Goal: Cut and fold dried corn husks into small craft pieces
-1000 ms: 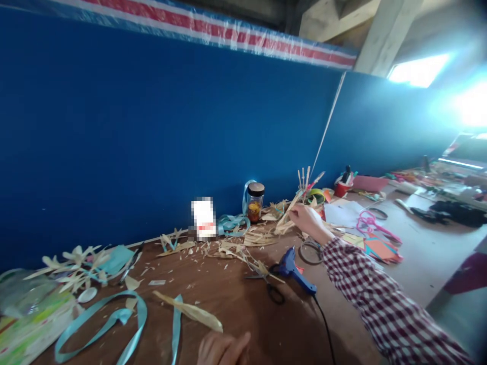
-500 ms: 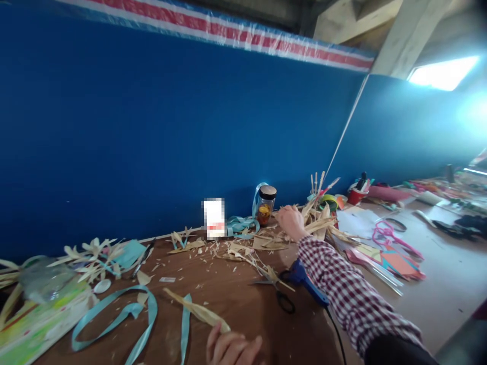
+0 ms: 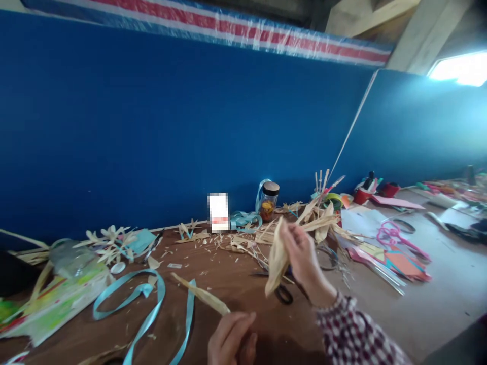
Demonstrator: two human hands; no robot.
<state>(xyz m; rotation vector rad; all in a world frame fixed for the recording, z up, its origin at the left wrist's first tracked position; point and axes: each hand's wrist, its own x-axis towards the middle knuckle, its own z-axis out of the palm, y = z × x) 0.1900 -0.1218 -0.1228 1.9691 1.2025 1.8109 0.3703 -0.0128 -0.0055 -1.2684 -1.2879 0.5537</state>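
Observation:
My right hand [image 3: 300,248] is raised over the table, its fingers pinching a broad, pale dried corn husk [image 3: 278,258] that hangs down to the left. At the bottom edge my left hand [image 3: 231,338] has its fingers curled around the near end of a narrow, rolled husk strip [image 3: 203,294]; part of its grip is hidden. This strip crosses a light blue ribbon [image 3: 189,317]. Below the raised husk shows a black scissor handle [image 3: 283,295], the rest mostly covered. A pile of dried husks [image 3: 323,220] lies beyond my right hand.
A lidded jar [image 3: 268,203] stands by the blue partition [image 3: 171,126]. At left are pale husk flowers [image 3: 102,241], a crumpled clear plastic piece [image 3: 72,258] and looped ribbon. Coloured paper [image 3: 407,263], pink cord [image 3: 391,235] and red cups [image 3: 362,195] sit at right.
My right hand has come back from the husk pile toward me, now with a broad husk in it. The view has shifted slightly. My left hand stays near the narrow strip, fingers more curled.

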